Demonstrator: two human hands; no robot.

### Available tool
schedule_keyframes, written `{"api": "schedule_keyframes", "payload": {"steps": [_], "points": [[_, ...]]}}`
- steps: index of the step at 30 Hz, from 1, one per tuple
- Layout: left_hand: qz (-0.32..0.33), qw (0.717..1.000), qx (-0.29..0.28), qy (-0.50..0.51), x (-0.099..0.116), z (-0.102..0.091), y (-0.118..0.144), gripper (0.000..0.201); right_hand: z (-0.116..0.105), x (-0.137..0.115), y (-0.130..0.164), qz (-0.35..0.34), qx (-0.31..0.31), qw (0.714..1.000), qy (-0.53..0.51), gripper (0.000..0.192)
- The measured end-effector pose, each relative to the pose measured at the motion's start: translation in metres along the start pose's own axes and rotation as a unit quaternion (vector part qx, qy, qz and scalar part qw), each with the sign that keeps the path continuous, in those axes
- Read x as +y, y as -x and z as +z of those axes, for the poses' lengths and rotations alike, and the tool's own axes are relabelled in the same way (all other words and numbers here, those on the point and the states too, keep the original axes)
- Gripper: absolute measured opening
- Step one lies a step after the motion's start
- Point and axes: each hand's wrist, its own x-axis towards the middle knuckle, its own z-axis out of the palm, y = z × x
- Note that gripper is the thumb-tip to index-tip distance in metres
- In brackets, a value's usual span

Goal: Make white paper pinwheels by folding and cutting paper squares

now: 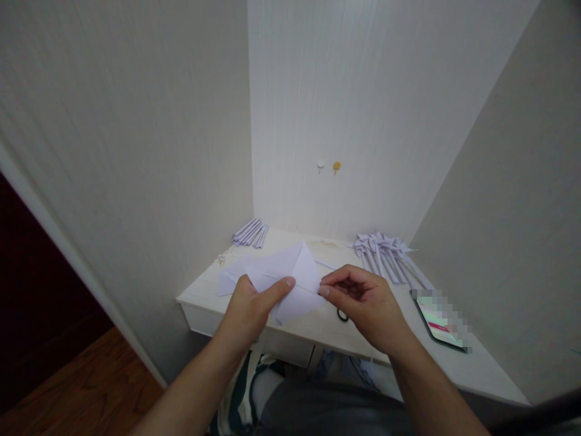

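Note:
A folded sheet of white paper (297,284) with crease lines is held just above the front of the white table. My left hand (256,303) grips it from the left, thumb pressed on top near its middle and the other fingers hidden beneath. At the paper's right edge my right hand (363,297) has thumb and forefinger pinched together. More white paper (231,275) lies at the left, under or beside the held piece. Partly hidden by my right hand, a black ring (342,315) shows on the table; what it belongs to cannot be told.
Rolled paper sticks (249,232) lie at the back left. Several paper pinwheels (381,248) on sticks are heaped at the back right. A phone or tablet (438,321) rests on the right side. Walls enclose the table (481,375), and two hooks (336,166) are on the back one.

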Motion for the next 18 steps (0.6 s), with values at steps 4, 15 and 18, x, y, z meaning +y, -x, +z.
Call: {"api": "schedule_keyframes", "payload": {"steps": [4, 15, 18], "points": [[0.003, 1.000, 0.010, -0.020, -0.0016, 0.0013, 0.0010, 0.037, 0.0006, -0.0007, -0.0005, 0.000, 0.014, 1.000, -0.007, 0.013], [0.000, 0.999, 0.034, -0.017, 0.0018, 0.0059, 0.0035, 0.040, 0.0015, -0.0011, -0.0006, 0.009, 0.012, 1.000, -0.022, 0.014], [0.003, 1.000, 0.020, -0.008, 0.0008, 0.0058, 0.0023, 0.040, 0.0011, -0.0010, -0.0007, 0.006, 0.011, 1.000, -0.023, 0.015]]}}
